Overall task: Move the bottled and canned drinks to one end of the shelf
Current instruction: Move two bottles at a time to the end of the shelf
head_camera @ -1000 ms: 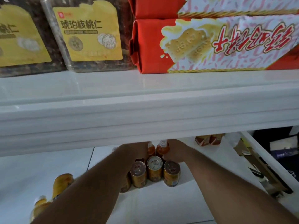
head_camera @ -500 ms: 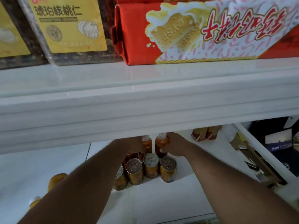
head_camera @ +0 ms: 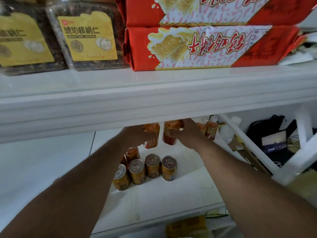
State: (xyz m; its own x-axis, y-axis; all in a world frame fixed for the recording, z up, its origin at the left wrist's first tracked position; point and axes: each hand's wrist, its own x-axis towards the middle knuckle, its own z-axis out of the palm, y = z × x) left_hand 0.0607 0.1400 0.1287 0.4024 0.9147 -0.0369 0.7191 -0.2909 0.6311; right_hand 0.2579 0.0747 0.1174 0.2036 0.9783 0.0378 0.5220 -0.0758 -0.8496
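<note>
On the white lower shelf [head_camera: 163,194] stands a row of several gold cans [head_camera: 152,167] with pull-tab tops. Behind their left end stands an orange bottle [head_camera: 132,154]. My left hand [head_camera: 133,137] grips one orange bottle [head_camera: 151,134] lifted above the cans. My right hand [head_camera: 186,133] grips a second orange bottle [head_camera: 169,133] beside it. The tops of both held bottles are hidden by the upper shelf's edge. Two more orange bottles [head_camera: 208,129] stand further right at the back.
The thick white upper shelf edge [head_camera: 154,107] hangs just above my hands. On it lie red biscuit packs [head_camera: 205,47] and yellow-labelled walnut boxes [head_camera: 89,36]. A white frame [head_camera: 248,145] bounds the shelf's right end, with a dark bag and screen [head_camera: 274,140] beyond.
Both hands have closed on the two orange bottles and lifted them up and to the right, off the shelf behind the cans. The camera view tilted.
</note>
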